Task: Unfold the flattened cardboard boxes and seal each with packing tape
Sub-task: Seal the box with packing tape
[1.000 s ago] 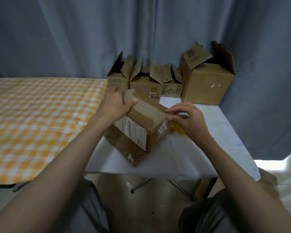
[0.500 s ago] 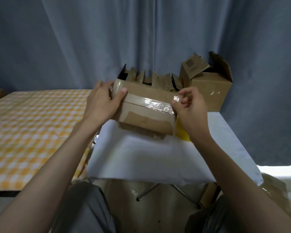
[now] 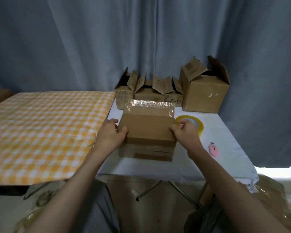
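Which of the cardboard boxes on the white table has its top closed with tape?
The box between the two hands, nearest the person. Clear tape covers its top; the boxes in the back row stand with flaps open.

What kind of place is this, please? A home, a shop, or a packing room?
Probably a makeshift packing corner, not a proper warehouse: grey curtains as backdrop, a folding table with a tape roll, and open cardboard boxes lined up behind.

A pleated grey-blue curtain (image 3: 91, 47) hangs across the whole back. In front of it stand a bench under a white cloth (image 3: 225, 158), with crossed metal legs (image 3: 158, 189) below, and beside it on the left an orange-and-white checked tablecloth (image 3: 40, 132). Bright light (image 3: 274, 172) falls on the floor at the lower right.
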